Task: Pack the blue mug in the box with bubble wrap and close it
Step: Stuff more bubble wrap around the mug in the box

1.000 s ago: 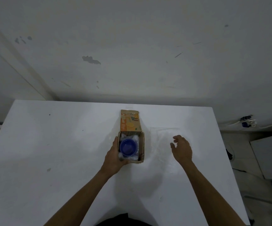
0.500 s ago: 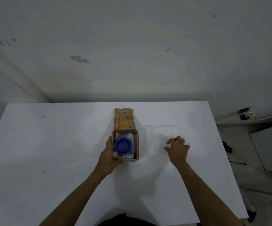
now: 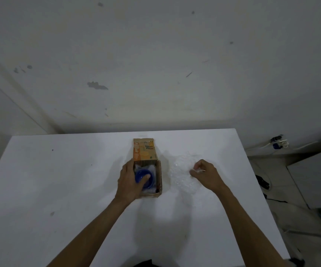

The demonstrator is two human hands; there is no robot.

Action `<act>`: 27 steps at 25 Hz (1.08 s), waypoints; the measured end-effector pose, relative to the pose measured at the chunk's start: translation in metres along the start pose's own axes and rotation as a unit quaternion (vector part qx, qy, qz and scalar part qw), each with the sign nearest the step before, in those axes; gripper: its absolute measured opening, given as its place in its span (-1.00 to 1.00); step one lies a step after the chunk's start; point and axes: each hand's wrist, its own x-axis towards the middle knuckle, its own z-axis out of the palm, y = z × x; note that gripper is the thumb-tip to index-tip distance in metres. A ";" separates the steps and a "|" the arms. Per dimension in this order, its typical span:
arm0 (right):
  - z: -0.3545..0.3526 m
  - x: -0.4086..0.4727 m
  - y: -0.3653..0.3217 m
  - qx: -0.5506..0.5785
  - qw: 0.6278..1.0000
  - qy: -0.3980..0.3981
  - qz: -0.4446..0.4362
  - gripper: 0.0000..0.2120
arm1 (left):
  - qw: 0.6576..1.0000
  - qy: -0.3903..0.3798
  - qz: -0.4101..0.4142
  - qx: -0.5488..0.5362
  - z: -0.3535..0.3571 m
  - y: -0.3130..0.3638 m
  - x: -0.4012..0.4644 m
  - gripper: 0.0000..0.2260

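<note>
A small cardboard box (image 3: 159,177) with an orange printed flap (image 3: 144,150) folded back stands at the table's middle. The blue mug (image 3: 148,180) sits inside it, rim up, with clear bubble wrap (image 3: 152,168) lining the box around it. My left hand (image 3: 130,179) grips the box's left wall, thumb over the mug's rim. To the right lies a loose sheet of clear bubble wrap (image 3: 181,172) on the table. My right hand (image 3: 206,173) pinches that sheet at its right edge with closed fingers.
The white table (image 3: 59,189) ends at a wall behind and drops off on the right. Beyond the right edge are floor tiles, a power strip with cables (image 3: 277,142) and a grey cabinet (image 3: 317,178).
My right hand came down onto the loose bubble wrap and closed its fingers on it. My left thumb moved over the mug's rim. The camera shifted slightly.
</note>
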 end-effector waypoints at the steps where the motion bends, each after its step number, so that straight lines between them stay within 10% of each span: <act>1: -0.005 -0.007 -0.014 0.014 1.000 -0.022 -0.016 -0.81 | 1.000 0.000 0.013 -0.020 -0.004 0.016 0.001 -0.41; 7: -0.004 -0.036 -0.084 0.022 0.990 -0.108 -0.083 -0.75 | 0.964 -0.188 -0.069 -0.176 -0.022 0.081 0.006 -0.42; 14: 0.015 -0.061 -0.117 0.149 0.983 -0.092 -0.059 -0.48 | 0.950 -0.118 -0.053 -0.285 -0.045 0.080 -0.016 -0.75; 20: 0.054 -0.080 -0.127 -0.127 0.916 0.058 -0.377 -0.84 | 0.971 -0.049 -0.110 -0.207 -0.054 0.067 -0.024 -0.81; 23: 0.071 -0.083 -0.121 -0.325 0.776 0.124 -0.526 -0.69 | 0.924 -0.070 -0.162 -0.339 -0.060 0.070 -0.023 -0.86; 27: 0.068 -0.077 -0.125 -0.340 0.776 0.095 -0.522 -0.66 | 0.805 -0.113 -0.161 -0.560 -0.074 0.067 -0.026 -0.67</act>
